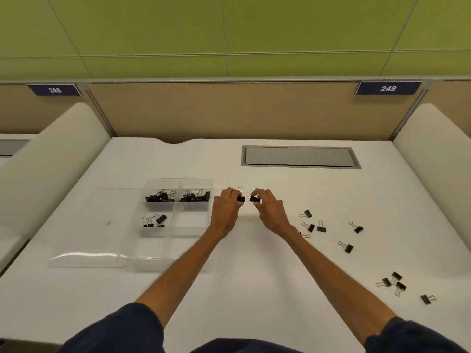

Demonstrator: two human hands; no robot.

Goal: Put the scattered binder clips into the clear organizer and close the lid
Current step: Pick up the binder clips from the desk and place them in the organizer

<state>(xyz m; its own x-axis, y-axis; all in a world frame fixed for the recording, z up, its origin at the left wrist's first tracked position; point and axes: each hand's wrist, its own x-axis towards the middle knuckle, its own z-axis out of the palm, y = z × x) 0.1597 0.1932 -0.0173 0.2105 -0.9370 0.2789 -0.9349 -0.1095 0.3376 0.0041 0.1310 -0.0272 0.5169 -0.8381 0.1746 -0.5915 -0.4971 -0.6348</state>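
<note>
Pinching one black binder clip (241, 199) in left hand (225, 210), we are pinching second clip (254, 199) in right hand (268, 208), both clips just right of clear organizer (178, 180). Loose clips (321, 228) are lying on table (254, 276), right of right hand. Organizer lid (89, 250) is lying open, left of organizer.

One person's arms and clothing, seen from above. The left sleeve (122, 332), at about 7 o'clock, is dark navy cloth, loose and softly creased, and its edge sits near the elbow. The right sleeve (407, 337), at about 5 o'clock, is the same dark navy and also ends near the elbow. At 6 o'clock a narrow strip of the same dark garment (242, 347) shows. Past the sleeves both forearms are bare and slim. The left hand (225, 212) and right hand (270, 210) are bare, with slender fingers.
</note>
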